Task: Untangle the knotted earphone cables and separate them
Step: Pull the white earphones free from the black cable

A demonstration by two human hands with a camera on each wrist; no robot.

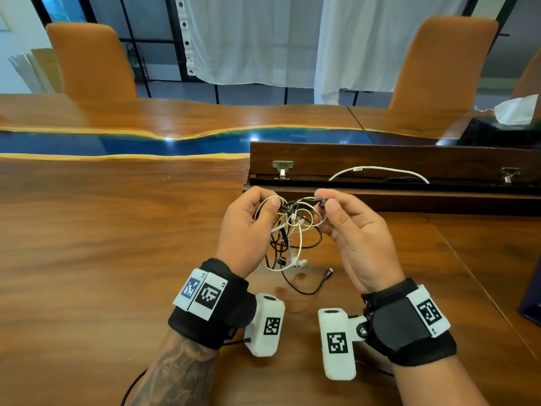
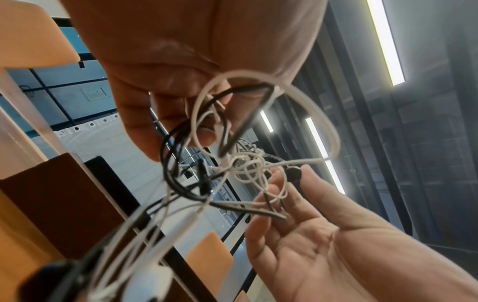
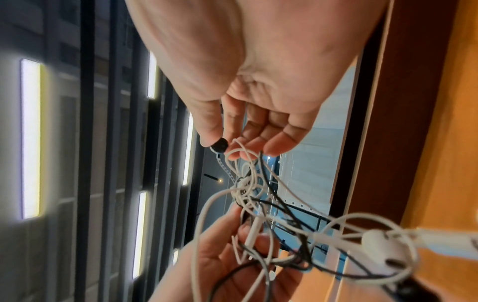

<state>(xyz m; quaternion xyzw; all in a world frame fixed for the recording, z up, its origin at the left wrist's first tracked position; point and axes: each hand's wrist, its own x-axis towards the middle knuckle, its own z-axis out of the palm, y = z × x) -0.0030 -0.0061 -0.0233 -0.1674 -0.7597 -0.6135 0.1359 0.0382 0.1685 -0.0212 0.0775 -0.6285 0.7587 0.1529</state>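
Note:
A knotted bundle of white and black earphone cables hangs between both hands above the wooden table. My left hand grips the left side of the tangle, thumb pressed over a white loop. My right hand pinches a small black earbud between thumb and forefinger, its other fingers loosely curled. That earbud shows at the thumb tip in the right wrist view. White earbuds dangle below the knot. A black plug end lies on the table.
An open wooden cable hatch in the table lies just beyond the hands, with a white cable arching out of it. Two orange chairs stand across the table. A tissue box sits far right.

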